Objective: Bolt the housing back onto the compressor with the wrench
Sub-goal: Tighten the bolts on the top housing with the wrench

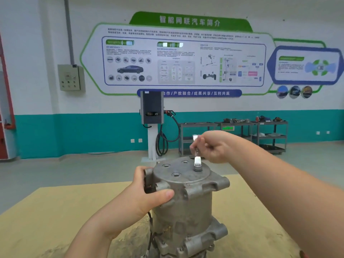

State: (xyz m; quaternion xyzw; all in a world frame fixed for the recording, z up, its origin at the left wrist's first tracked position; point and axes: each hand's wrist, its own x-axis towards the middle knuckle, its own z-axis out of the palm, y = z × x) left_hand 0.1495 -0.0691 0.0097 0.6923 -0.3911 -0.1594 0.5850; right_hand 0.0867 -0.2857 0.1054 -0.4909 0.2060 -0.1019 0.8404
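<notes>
Four bolt holes show on top of the housing [181,171], and only one view covers them, the head camera. The compressor [188,216] stands upright on the tan bench [55,211], with the housing seated as its cap. Your wrench [197,157] stands nearly upright on the hole at the right of the housing top, its socket end down on what looks like a bolt [197,167]; the other three holes look bare. Your right hand [214,147] sits just above the housing and pinches the upper part of the wrench between curled fingers. Your left hand [149,194] grips the left side of the housing, thumb wrapped across the front, fingers hidden behind.

To do this step well, I would keep the wrench square to the housing top so the thread starts clean, and turn lightly until it catches. Keep your left hand braced against the twist. Probably best to leave this bolt only snug, start the three others, then tighten crosswise so the housing pulls down evenly.
</notes>
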